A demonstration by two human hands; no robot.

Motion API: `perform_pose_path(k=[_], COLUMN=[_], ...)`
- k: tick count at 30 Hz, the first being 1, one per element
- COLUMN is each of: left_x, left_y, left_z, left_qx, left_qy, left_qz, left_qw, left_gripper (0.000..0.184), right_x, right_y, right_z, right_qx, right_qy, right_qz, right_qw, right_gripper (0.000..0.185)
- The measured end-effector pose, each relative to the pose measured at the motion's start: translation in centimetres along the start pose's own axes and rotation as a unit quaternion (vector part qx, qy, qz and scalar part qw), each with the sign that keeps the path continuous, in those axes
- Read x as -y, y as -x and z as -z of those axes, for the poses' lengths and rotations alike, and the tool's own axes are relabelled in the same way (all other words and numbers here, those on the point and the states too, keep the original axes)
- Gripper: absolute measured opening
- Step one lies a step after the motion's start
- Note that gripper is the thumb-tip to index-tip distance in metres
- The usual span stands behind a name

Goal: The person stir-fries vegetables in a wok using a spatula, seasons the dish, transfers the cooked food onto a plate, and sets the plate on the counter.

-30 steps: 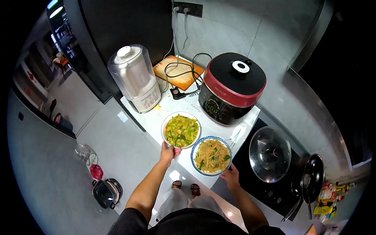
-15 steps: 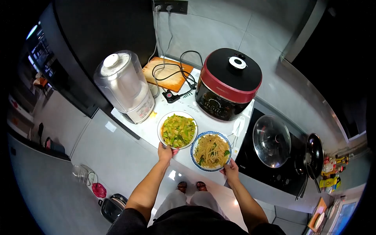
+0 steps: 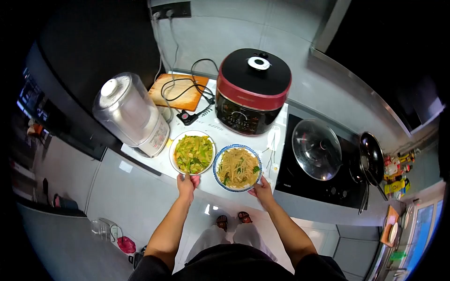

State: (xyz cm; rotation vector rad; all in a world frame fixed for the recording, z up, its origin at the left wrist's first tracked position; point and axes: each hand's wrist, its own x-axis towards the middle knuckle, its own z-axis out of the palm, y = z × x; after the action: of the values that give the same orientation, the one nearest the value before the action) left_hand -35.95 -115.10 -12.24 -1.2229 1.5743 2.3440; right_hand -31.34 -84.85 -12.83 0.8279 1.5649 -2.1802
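A white plate filled with a chopped green vegetable dish is at the front of the white counter. At its near rim, my left hand grips the edge. Just to its right is a blue-rimmed plate of pale strands, like bean sprouts or shredded potato, mixed with bits of green. The fingers of my right hand close on its near right rim, partly hidden beneath. Both plates look level, with a small gap between them. I cannot tell whether they rest fully on the counter.
Behind the plates stands a red-and-black electric cooker. A clear-covered appliance is at left, near a wooden cutting board and a black cord. On the right, a glass lid lies on the black cooktop, beside a pan.
The counter and its contents have shifted left in view. My right hand's plate sits slightly farther back and farther from the other plate. Both hands keep hold.
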Motion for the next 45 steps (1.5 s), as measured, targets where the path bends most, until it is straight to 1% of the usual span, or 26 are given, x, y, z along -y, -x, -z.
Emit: perform_pose_path(k=[1, 2, 3, 4, 5, 6, 7, 9, 11, 12, 14, 17, 18, 21, 22, 24, 27, 28, 31, 32, 33, 35, 37, 38, 42, 45], left_x=[0.3, 0.6, 0.5, 0.3, 0.6, 1.1, 1.1, 1.7, 2.6, 2.8, 4.5, 7.8, 9.1, 13.3, 14.7, 17.8, 23.1, 24.8, 27.9, 30.0, 29.9, 28.9, 29.1, 29.2, 29.3, 29.4], left_y=[0.9, 1.8, 3.0, 5.2, 6.1, 6.7, 7.8, 10.1, 12.3, 13.8, 16.1, 20.6, 22.1, 27.5, 29.5, 33.5, 37.4, 38.7, 41.7, 41.0, 41.8, 44.2, 44.8, 44.8, 44.1, 43.4], left_z=[-0.1, -0.2, -0.7, -2.0, -2.7, -3.5, -4.8, -8.0, -11.1, -12.8, -15.9, -20.7, -22.4, -27.3, -29.1, -32.8, -38.1, -39.9, -44.2, -45.7, -46.6, -47.9, -48.8, -49.1, -50.1, -50.3], left_qx=[0.015, 0.031, 0.048, 0.029, 0.049, 0.073, 0.098, 0.16, 0.23, 0.26, 0.326, 0.41, 0.437, 0.496, 0.511, 0.541, 0.598, 0.599, 0.556, 0.557, 0.568, 0.519, 0.499, 0.488, 0.501, 0.524], left_qy=[0.002, 0.002, 0.001, -0.007, -0.026, -0.045, -0.063, -0.083, -0.111, -0.127, -0.157, -0.2, -0.217, -0.26, -0.272, -0.291, -0.288, -0.27, -0.301, -0.3, -0.329, -0.368, -0.381, -0.388, -0.428, -0.424], left_qz=[0.024, 0.048, 0.074, 0.052, 0.024, -0.004, -0.031, -0.045, -0.052, -0.026, -0.018, -0.007, -0.006, 0.01, 0.013, 0.021, -0.068, -0.102, -0.108, -0.091, -0.077, -0.009, 0.038, 0.06, 0.056, 0.074], left_qw=[1.0, 0.998, 0.996, 0.998, 0.998, 0.996, 0.993, 0.983, 0.966, 0.957, 0.932, 0.89, 0.873, 0.828, 0.815, 0.789, 0.745, 0.747, 0.767, 0.769, 0.751, 0.771, 0.778, 0.78, 0.75, 0.735], left_gripper=[0.024, 0.023, 0.022, 0.019, 0.019, 0.018, 0.018, 0.017, 0.017, 0.017, 0.016, 0.015, 0.015, 0.015, 0.015, 0.017, 0.023, 0.028, 0.037, 0.043, 0.041, 0.034, 0.032, 0.032, 0.033, 0.035], right_x=[0.3, 0.5, 0.7, 0.9, 1.2, 1.7, 2.1, 3.0, 4.1, 5.1, 7.1, 8.8, 8.5, 8.0, 8.2, 8.1, 7.7, 7.8, 8.6, 9.1, 9.7, 10.9, 12.2, 12.2, 13.4, 14.5], right_y=[0.2, 0.4, 0.8, 1.2, 1.6, 2.4, 3.1, 4.5, 6.5, 7.8, 11.0, 15.6, 16.8, 21.3, 23.0, 26.1, 28.9, 29.4, 30.1, 30.1, 30.0, 29.2, 27.7, 26.4, 22.2, 19.7], right_z=[0.1, 0.3, 0.4, 0.7, 1.2, 1.9, 2.8, 5.0, 7.6, 8.7, 11.2, 16.4, 18.5, 24.9, 26.8, 31.7, 38.9, 41.2, 46.3, 47.4, 48.4, 49.6, 50.3, 51.0, 52.2, 51.9], right_qx=[0.003, 0.006, -0.018, -0.042, -0.067, -0.056, -0.062, -0.075, -0.103, -0.111, -0.129, -0.145, -0.147, -0.151, -0.186, -0.222, -0.286, -0.308, -0.319, -0.311, -0.303, -0.288, -0.273, -0.255, -0.198, -0.174], right_qy=[0.003, 0.011, 0.004, -0.005, -0.014, -0.004, -0.014, -0.033, -0.031, -0.039, -0.05, -0.025, -0.025, -0.003, -0.019, -0.037, -0.052, -0.056, -0.048, -0.037, -0.025, -0.005, 0.009, 0.037, 0.063, 0.073], right_qz=[-0.009, -0.019, -0.026, -0.032, -0.036, -0.017, -0.008, 0.014, 0.05, 0.065, 0.102, 0.155, 0.19, 0.215, 0.19, 0.194, 0.199, 0.203, 0.232, 0.231, 0.229, 0.215, 0.192, 0.214, 0.199, 0.177], right_qw=[1.0, 1.0, 0.999, 0.999, 0.997, 0.998, 0.998, 0.997, 0.993, 0.991, 0.985, 0.977, 0.97, 0.965, 0.964, 0.955, 0.936, 0.928, 0.918, 0.921, 0.925, 0.933, 0.943, 0.942, 0.958, 0.966], right_gripper=[0.05, 0.056, 0.058, 0.061, 0.063, 0.067, 0.067, 0.066, 0.063, 0.062, 0.059, 0.055, 0.045, 0.038, 0.03, 0.027, 0.024, 0.023, 0.022, 0.022, 0.022, 0.023, 0.023, 0.026, 0.03, 0.032])
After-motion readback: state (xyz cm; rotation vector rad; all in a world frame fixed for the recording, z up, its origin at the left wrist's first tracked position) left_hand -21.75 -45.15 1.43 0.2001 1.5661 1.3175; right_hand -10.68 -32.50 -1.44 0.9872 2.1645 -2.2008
